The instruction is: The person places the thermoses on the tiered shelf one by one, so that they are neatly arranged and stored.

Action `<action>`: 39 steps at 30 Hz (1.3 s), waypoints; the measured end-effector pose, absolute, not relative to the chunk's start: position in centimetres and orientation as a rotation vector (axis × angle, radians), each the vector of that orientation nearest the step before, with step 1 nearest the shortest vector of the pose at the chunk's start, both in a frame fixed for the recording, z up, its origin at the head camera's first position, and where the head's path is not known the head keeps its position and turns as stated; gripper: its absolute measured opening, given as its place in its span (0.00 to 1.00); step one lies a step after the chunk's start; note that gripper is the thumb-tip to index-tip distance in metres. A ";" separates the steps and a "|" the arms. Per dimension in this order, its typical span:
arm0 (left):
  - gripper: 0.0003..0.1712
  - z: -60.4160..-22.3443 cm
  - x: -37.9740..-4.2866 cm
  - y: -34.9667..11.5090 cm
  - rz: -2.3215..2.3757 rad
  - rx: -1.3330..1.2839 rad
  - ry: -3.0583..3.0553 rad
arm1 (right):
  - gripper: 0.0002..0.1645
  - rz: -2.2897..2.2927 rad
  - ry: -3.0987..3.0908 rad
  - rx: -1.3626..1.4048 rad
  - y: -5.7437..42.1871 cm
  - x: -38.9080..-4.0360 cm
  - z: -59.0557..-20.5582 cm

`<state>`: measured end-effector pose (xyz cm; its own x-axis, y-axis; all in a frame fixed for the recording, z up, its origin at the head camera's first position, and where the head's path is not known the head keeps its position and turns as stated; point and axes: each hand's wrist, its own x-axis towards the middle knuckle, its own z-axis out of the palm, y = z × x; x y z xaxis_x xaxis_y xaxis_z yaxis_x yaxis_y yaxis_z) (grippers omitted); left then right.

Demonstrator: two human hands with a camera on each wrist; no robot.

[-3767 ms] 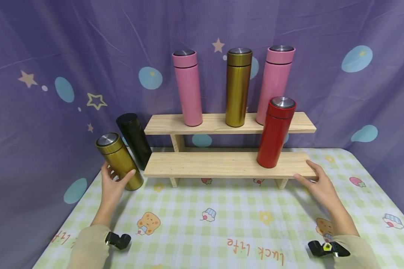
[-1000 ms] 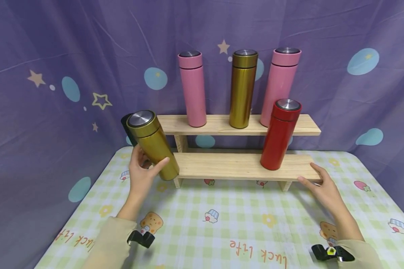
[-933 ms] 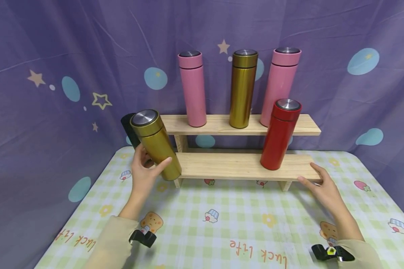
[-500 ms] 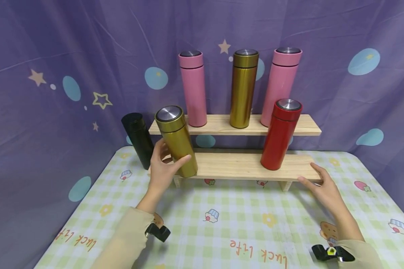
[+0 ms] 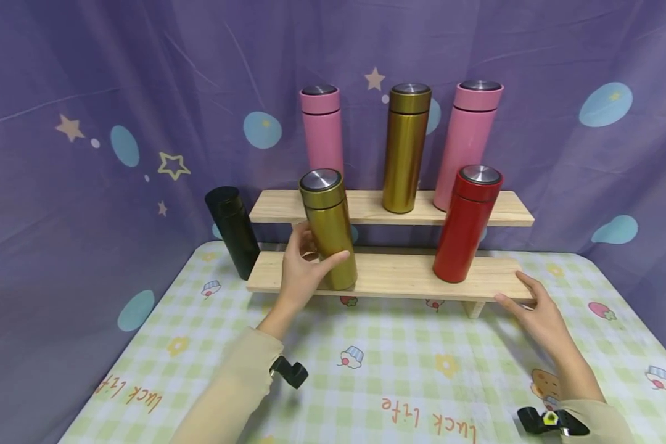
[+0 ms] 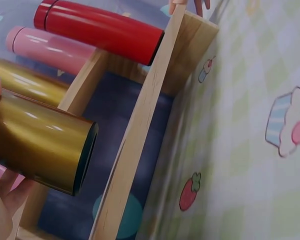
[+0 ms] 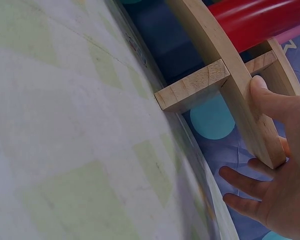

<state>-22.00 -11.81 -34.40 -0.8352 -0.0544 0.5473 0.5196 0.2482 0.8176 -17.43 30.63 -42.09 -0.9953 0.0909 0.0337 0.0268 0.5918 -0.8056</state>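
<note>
My left hand [image 5: 302, 271] grips a gold thermos [image 5: 333, 240] round its lower body, thumb across the front. The thermos is nearly upright at the left half of the lower board of a two-tier wooden shelf [image 5: 394, 271]. In the left wrist view, a gap shows between the thermos base [image 6: 85, 157] and that board. At the shelf's right end, my right hand [image 5: 541, 311] holds the lower board's corner, with the thumb on its front edge; the right wrist view shows other fingers [image 7: 245, 182] stretched below the board. A red thermos [image 5: 466, 228] stands on the lower board's right part.
On the upper board stand a pink thermos [image 5: 322, 132] at left, another gold thermos [image 5: 406, 148] in the middle and a second pink thermos [image 5: 468, 142] at right. A black thermos [image 5: 233, 234] stands left of the shelf, on the checked tablecloth [image 5: 399, 351]. A purple curtain [image 5: 200, 61] hangs behind.
My left hand has carried the gold thermos rightward from beside the black thermos to over the lower board, turning it more upright. The right hand stays at the board's end.
</note>
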 end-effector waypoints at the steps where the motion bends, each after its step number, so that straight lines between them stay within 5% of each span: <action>1: 0.41 -34.4 -22.1 -11.5 -1.615 -0.425 -2.068 | 0.54 1.385 -2.738 -0.102 30.7 -17.4 -42.1; 39: 0.48 -34.2 -24.5 -1.5 -1.714 -0.539 -2.178 | 0.53 1.377 -2.722 -0.082 30.8 -17.6 -42.3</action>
<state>-24.48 -1.55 -34.23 -0.8786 0.0975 0.4675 0.4773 0.2106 0.8531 -17.59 30.84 -42.28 -0.9945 0.0884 0.0557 0.0075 0.5924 -0.8056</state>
